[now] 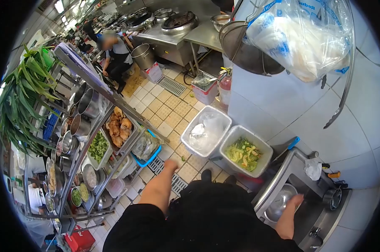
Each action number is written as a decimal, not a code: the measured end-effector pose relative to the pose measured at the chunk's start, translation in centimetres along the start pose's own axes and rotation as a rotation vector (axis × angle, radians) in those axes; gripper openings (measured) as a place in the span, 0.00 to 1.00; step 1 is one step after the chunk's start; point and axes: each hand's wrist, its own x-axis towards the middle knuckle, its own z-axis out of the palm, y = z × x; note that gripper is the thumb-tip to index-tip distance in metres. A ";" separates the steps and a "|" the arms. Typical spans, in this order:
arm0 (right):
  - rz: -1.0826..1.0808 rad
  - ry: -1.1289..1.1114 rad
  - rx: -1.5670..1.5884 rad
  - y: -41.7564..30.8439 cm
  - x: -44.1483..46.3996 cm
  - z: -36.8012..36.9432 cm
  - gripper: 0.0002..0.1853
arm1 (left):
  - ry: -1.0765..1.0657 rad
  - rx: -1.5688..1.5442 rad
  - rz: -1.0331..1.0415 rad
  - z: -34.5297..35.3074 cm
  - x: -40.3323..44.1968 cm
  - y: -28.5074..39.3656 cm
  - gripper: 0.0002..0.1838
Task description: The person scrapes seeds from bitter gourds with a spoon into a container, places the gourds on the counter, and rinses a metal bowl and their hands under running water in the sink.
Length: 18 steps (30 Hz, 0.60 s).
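Note:
My right hand (296,201) is at the rim of a shiny metal bowl (279,206) in the sink at the lower right. Its fingers seem closed over the bowl's edge, though they are partly hidden. My left hand (171,165) hangs in the air above the tiled floor, away from the shelf rack. Seen from above, its fingers are hidden, and nothing shows in it. A white bin of yellow-green vegetable scraps (243,154) stands in front of me, beside a white bin with clear plastic bags (206,128).
The metal rack (98,138) at left bears fried chicken (119,128), chopped greens (98,148) and several pots. Leafy green stalks (24,96) top it. A bag (301,44) hangs upper right. A person (114,59) sits near the stoves (162,38). A tap (315,235) is at the sink.

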 end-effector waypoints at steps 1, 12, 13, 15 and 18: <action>-0.376 -0.058 -0.537 1.7 2.0 1.2 0.20 | 0.130 0.250 0.141 0.1 2.4 3.8 0.15; -0.583 -0.046 0.207 -12.9 -8.5 -1.0 0.10 | -0.135 -0.933 0.304 -2.3 -4.6 25.8 0.22; -0.542 -0.074 0.264 -10.7 -9.5 -0.8 0.10 | -0.173 -0.922 0.364 -2.6 -4.4 23.9 0.20; -0.086 -0.158 0.521 -0.6 -9.7 5.6 0.09 | -0.138 -0.869 0.309 -0.3 -0.7 17.6 0.18; 0.645 -0.811 0.870 5.2 -15.7 -1.6 0.07 | -0.059 -0.907 0.005 2.5 -0.5 5.0 0.13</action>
